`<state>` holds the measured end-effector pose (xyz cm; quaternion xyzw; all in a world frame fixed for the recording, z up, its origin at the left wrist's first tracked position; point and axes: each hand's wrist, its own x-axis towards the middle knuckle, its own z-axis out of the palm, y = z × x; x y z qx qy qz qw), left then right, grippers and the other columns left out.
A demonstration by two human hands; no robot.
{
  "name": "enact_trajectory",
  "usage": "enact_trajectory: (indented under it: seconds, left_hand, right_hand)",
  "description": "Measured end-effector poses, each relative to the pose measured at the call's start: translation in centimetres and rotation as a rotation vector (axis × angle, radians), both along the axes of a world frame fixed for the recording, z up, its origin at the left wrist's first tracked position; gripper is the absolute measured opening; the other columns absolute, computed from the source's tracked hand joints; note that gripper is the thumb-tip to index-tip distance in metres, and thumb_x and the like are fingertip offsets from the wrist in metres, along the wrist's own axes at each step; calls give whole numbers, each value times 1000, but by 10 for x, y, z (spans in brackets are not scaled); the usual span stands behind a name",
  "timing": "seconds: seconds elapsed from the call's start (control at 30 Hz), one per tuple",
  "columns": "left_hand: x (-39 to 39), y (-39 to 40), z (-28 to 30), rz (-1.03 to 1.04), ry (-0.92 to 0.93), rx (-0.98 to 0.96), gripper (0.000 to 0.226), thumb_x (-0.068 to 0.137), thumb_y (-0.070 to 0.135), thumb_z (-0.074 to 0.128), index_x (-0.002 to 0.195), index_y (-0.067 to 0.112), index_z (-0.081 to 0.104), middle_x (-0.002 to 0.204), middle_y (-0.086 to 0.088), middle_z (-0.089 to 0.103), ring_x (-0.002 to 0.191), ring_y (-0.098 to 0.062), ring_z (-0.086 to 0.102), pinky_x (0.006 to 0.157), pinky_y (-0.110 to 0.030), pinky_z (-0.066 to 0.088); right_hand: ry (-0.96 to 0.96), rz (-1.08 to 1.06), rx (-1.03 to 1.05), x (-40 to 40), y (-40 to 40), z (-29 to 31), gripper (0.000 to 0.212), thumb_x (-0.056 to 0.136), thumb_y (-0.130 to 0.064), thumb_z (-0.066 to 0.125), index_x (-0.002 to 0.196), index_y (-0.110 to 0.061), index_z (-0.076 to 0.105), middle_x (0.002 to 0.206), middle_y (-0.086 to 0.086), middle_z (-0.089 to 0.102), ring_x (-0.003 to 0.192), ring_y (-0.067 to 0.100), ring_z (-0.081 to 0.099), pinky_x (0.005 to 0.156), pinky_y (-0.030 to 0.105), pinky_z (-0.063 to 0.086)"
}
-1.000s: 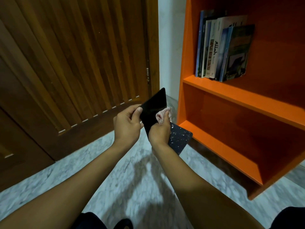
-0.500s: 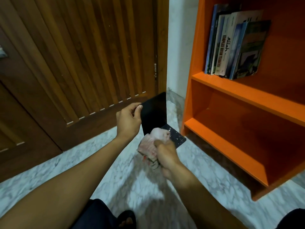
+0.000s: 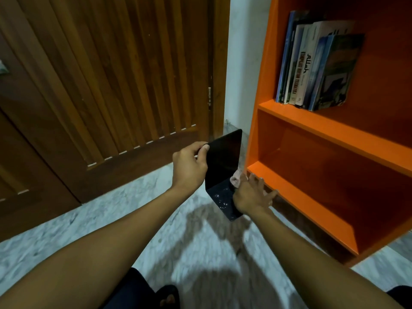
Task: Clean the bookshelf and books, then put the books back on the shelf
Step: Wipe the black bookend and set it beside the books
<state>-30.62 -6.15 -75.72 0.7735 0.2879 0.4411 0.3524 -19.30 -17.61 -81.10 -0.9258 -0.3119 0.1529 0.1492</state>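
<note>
Black, bent into an L: one bookend (image 3: 223, 161), held in the air over the marble floor (image 3: 93, 221), just left of the orange bookshelf (image 3: 330, 130). Upright plate pinched at its left edge by the left hand (image 3: 189, 168), thumb on the near face, fingers curled behind. Lower plate speckled with pale spots, jutting toward the camera under the right hand (image 3: 252, 195). Right hand laid flat on that lower plate, fingers spread and straight, pressing one pinkish cloth (image 3: 235, 177) into the bend between the two plates; only a small fold of cloth showing past the fingertips.

Counted: one bookend, one cloth, two hands, one bookshelf, about six books (image 3: 316, 65) upright and leaning together on the upper shelf; exact number hard to tell from the spines. Lower shelf (image 3: 289, 190) bare.

Half a second earlier: cloth bunched in a curled right fist, nearer the camera, below the bookend's front edge. Now carried forward onto the lower plate, with the fingers opened out. Left-hand pinch unchanged. Bookend tilted a little more, closer to the shelf's corner.

Further out: slatted wooden door (image 3: 111, 74) to the left, white wall strip (image 3: 243, 63) between door and bookshelf, dark sandal (image 3: 167, 296) at the bottom edge.
</note>
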Motion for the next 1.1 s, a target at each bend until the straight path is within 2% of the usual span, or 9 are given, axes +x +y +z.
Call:
enact_trajectory:
  seconds: [0.07, 0.17, 0.37, 0.6, 0.77, 0.87, 0.93, 1.0, 1.1]
  left_hand:
    - [1, 2, 0, 24, -8, -23, 21, 99, 21, 57, 105, 16, 77, 89, 8, 75, 85, -7, 70, 76, -40, 61]
    - [-2, 7, -2, 27, 10, -67, 22, 99, 23, 57, 106, 17, 77, 92, 7, 76, 88, -10, 70, 79, -40, 61]
    - [0, 6, -2, 21, 64, -73, 21, 100, 21, 58, 107, 14, 77, 96, 4, 76, 93, -13, 70, 83, -40, 60]
    - [2, 9, -2, 52, 70, -131, 21, 100, 21, 58, 106, 16, 77, 95, 4, 75, 93, -17, 69, 83, -43, 60]
    - [-3, 15, -1, 89, 60, -171, 21, 100, 20, 58, 108, 13, 76, 93, 5, 72, 96, -18, 68, 87, -43, 59]
    - [-4, 16, -2, 86, 57, -176, 21, 100, 20, 58, 111, 13, 75, 97, 3, 73, 96, -18, 69, 87, -43, 60]
    - [-4, 16, -2, 89, 54, -160, 21, 100, 19, 58, 110, 13, 75, 96, 4, 72, 95, -18, 69, 86, -41, 60]
    - [-4, 17, -4, 97, 60, -134, 21, 101, 19, 57, 109, 12, 76, 93, 5, 71, 94, -18, 68, 86, -40, 60]
    - [-5, 20, -7, 98, 84, -104, 22, 101, 19, 56, 109, 12, 76, 93, 6, 70, 94, -17, 68, 86, -39, 60]
  right_hand:
    - [-96, 17, -41, -14, 3, -14, 77, 95, -23, 45, 158, -17, 1, 166, 13, -8, 151, 38, -16, 108, 76, -13]
    - [-194, 66, -48, -32, 4, -29, 79, 94, -27, 43, 158, -13, -2, 166, 15, -7, 151, 37, -17, 107, 72, -17]
    - [-168, 174, -17, -52, 3, -40, 83, 94, -30, 46, 158, -10, -3, 166, 14, -6, 152, 33, -13, 112, 65, -16]
    - [-165, 353, 78, -74, 1, -46, 75, 96, -27, 42, 158, -14, 2, 167, 8, 1, 154, 25, -6, 122, 55, -6]
    - [-139, 507, 282, -84, -6, -50, 66, 94, -12, 47, 156, -15, 24, 164, 3, 21, 153, 18, 12, 122, 36, -3]
    - [-92, 603, 411, -83, -8, -53, 56, 88, -6, 47, 144, -14, 45, 148, 5, 48, 142, 18, 35, 120, 31, 10]
    - [-93, 668, 464, -83, -10, -52, 41, 85, -3, 49, 124, -12, 59, 123, 7, 62, 120, 18, 47, 112, 31, 21]
    - [-106, 728, 490, -82, -14, -51, 27, 80, 3, 52, 104, -7, 60, 104, 14, 65, 102, 23, 49, 98, 31, 28]
    - [-123, 839, 437, -80, -23, -51, 33, 75, 5, 52, 104, -8, 60, 100, 13, 65, 97, 29, 54, 87, 30, 31]
